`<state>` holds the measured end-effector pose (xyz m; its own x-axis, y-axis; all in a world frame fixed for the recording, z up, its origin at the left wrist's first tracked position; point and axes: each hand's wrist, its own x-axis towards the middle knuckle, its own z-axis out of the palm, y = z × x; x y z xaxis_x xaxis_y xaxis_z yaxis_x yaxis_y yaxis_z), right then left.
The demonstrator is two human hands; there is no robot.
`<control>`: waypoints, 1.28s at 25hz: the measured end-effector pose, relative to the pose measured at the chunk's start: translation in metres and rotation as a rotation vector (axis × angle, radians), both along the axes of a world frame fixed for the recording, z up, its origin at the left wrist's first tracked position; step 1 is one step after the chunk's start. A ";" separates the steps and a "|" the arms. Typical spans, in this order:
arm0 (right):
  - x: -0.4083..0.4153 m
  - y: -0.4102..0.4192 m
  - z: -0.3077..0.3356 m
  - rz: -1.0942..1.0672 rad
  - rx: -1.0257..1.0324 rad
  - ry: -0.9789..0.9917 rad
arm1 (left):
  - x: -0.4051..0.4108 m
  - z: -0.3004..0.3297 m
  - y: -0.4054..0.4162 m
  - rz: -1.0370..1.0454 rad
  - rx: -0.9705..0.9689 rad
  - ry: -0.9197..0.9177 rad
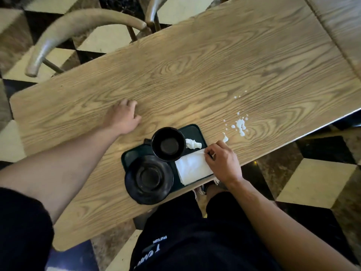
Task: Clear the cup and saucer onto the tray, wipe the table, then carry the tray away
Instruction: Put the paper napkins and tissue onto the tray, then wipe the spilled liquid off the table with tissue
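Black cup [168,144]: upright on the tray [197,132], empty as far as I can see; likely ceramic, stiff and breakable, best held by its wall or handle.
Saucer [149,179]: black, on the tray's near-left end, overhanging its rim; probably slick, so lift from the edge.
Napkins [192,168]: white stack on the tray's right side, light and limp; a crumpled one [193,144] lies just beyond.
Right hand [222,160]: fingers pinching the top napkin's far corner.
Left hand [123,118]: resting on the tabletop [214,65], fingers curled, holding nothing.
Spill [239,125]: white splashes right of the tray, unwiped.
Stage: clearing looks done; wiping comes next.
Chair [78,32]: beyond the far edge.
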<state>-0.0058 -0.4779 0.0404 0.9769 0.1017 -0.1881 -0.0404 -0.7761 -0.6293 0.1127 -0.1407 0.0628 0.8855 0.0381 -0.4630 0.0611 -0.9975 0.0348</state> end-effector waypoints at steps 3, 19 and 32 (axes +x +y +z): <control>-0.002 -0.011 0.004 0.058 0.109 0.016 | 0.042 0.008 -0.045 -0.139 -0.098 0.027; 0.112 -0.134 0.022 -0.994 0.844 0.212 | 0.100 -0.086 -0.191 -0.281 -0.228 -0.376; 0.177 -0.178 -0.006 -0.943 -0.125 -0.012 | 0.104 -0.104 -0.182 -0.277 -0.323 -0.601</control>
